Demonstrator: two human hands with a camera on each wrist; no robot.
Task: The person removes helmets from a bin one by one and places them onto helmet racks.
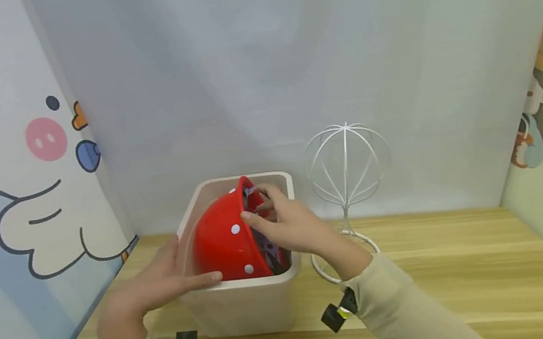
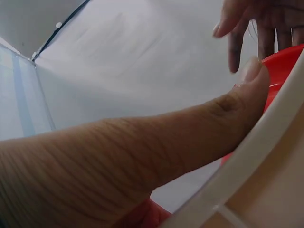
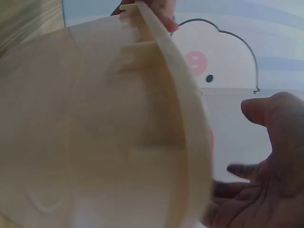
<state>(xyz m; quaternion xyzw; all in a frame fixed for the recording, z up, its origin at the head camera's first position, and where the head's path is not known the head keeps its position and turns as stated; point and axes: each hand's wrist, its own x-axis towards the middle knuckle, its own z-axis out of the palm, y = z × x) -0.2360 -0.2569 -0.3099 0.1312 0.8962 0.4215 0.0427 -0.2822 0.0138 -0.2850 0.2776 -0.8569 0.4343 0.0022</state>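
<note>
A red helmet [image 1: 225, 235] with white dots leans on its side in a white plastic bin [image 1: 244, 310]. Its opening faces right, showing dark and purple lining or straps [image 1: 270, 249]. At the bin's front left corner rests my left hand [image 1: 160, 280], its thumb straight across the front rim beside the helmet; its other fingers are partly hidden. My right hand [image 1: 285, 218] is at the helmet's opening, thumb near the red edge and fingertips reaching toward the inside. In the right wrist view, the right hand's fingers [image 3: 285, 142] are spread and loosely bent beside the bin rim [image 3: 197, 123].
A white wire stand [image 1: 344, 181] with a round cage top and ring base stands right of the bin on the wood-grain table [image 1: 458, 270]. A grey curtain [image 1: 392, 51] hangs behind. Cartoon-printed walls [image 1: 27, 146] close off both sides.
</note>
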